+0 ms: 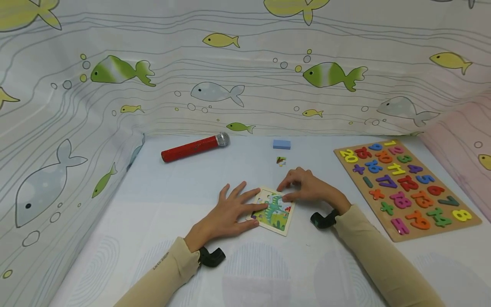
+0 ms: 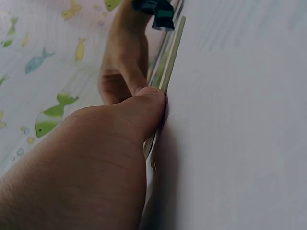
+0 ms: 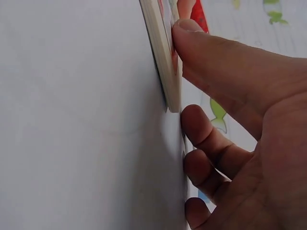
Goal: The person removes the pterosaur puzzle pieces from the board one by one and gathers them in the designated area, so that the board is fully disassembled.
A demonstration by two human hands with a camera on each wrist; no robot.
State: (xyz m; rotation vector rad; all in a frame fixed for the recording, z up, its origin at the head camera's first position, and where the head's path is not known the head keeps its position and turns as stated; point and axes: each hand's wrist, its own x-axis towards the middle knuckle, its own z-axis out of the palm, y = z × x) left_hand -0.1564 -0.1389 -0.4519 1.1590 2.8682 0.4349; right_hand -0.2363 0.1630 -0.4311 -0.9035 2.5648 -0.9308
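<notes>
A small framed jigsaw puzzle (image 1: 276, 215) with a green dinosaur picture lies slightly turned on the table. My left hand (image 1: 228, 215) rests on its left side, fingers spread and fairly straight. At the puzzle's upper right corner, my right hand (image 1: 308, 186) bends its fingers, thumb on the picture and index fingertip by the top edge. Close up in the right wrist view, the thumb (image 3: 196, 40) meets the puzzle's edge (image 3: 165, 72), while the other fingers curl beside it. A small loose puzzle piece (image 1: 281, 160) lies just beyond the right hand.
A blue block (image 1: 281, 144) sits behind the loose piece. At the back left lies a red microphone (image 1: 193, 148). A wooden number board (image 1: 383, 228) with colourful digits takes up the right side. Fish-patterned cloth (image 1: 268, 94) rises behind and along both sides.
</notes>
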